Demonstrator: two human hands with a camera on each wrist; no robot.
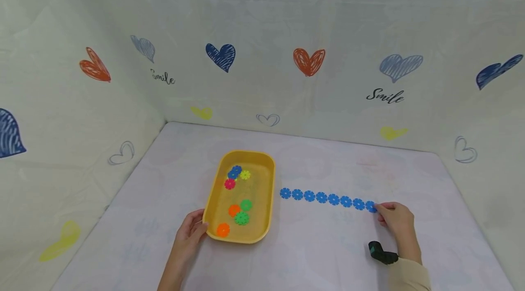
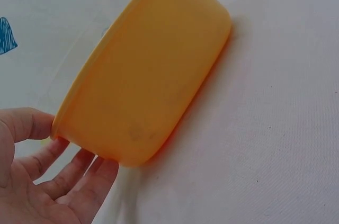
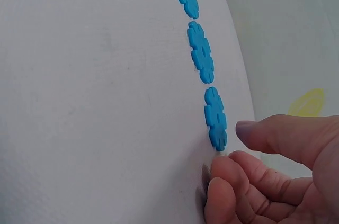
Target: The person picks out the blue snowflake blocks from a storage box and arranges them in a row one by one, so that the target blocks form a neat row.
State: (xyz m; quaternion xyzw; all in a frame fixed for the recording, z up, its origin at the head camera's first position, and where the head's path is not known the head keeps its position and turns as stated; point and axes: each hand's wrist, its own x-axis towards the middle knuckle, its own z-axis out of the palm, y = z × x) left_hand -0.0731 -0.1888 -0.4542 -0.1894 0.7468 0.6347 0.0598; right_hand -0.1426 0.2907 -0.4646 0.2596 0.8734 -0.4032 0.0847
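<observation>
My left hand (image 1: 189,234) grips the near left corner of a yellow plastic tray (image 1: 267,200), thumb at the rim and fingers against the outer wall. Inside the tray lie loose notched plastic discs: blue, yellow, pink, green and orange (image 1: 223,230). To its right, several blue snowflake discs (image 1: 321,197) form a row on the table. At the row's right end, my right hand (image 1: 397,219) is at the last blue disc (image 3: 215,118). Its fingertips are right at that disc's near edge in the right wrist view, while the thumb stands apart from the fingers.
A dark strap-like object (image 1: 382,253) is beside the right wrist, by the beige sleeve (image 1: 408,275). The table has a white cover (image 1: 311,250). White sheet walls (image 1: 262,86) printed with hearts rise behind the table and at its sides.
</observation>
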